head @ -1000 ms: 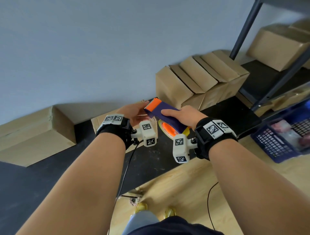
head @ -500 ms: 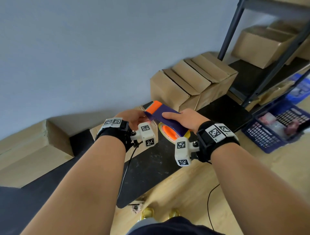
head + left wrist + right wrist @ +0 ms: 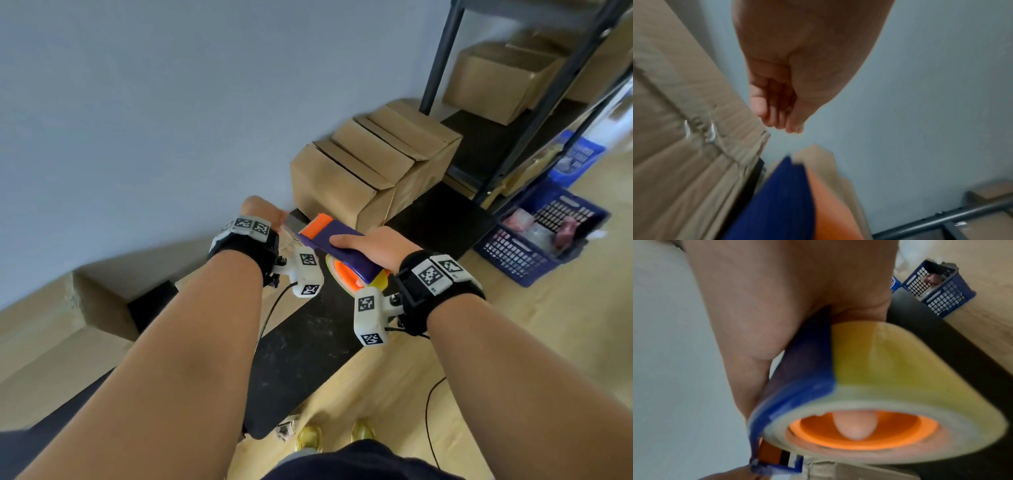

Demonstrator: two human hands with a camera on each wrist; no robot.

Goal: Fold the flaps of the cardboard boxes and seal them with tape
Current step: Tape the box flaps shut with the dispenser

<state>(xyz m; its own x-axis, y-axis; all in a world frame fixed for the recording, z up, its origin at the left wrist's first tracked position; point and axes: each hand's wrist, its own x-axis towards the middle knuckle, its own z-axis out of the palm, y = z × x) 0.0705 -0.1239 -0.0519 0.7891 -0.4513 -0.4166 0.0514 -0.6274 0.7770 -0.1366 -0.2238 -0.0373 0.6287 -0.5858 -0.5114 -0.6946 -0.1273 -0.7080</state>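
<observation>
My right hand (image 3: 373,243) grips a blue and orange tape dispenser (image 3: 329,236) over the black table (image 3: 308,346). The yellowish tape roll (image 3: 890,369) sits on it, and one finger shows through the roll's orange core. My left hand (image 3: 260,210) is raised just left of the dispenser's orange end. Its fingertips (image 3: 785,123) are curled together, and a faint clear strip of tape (image 3: 289,233) seems to run from them to the dispenser (image 3: 777,194). A cardboard box (image 3: 684,113) with a taped seam lies beside and below the left hand; my arms mostly hide it in the head view.
A row of closed cardboard boxes (image 3: 370,164) stands on the table against the wall. A dark metal shelf (image 3: 438,58) at the right holds more boxes. A blue crate (image 3: 534,240) sits on the wooden floor. A large box (image 3: 51,325) lies at the left.
My left hand has lifted and drawn away to the left from the dispenser's orange end. The right hand keeps its grip on the dispenser. The head view has swung left.
</observation>
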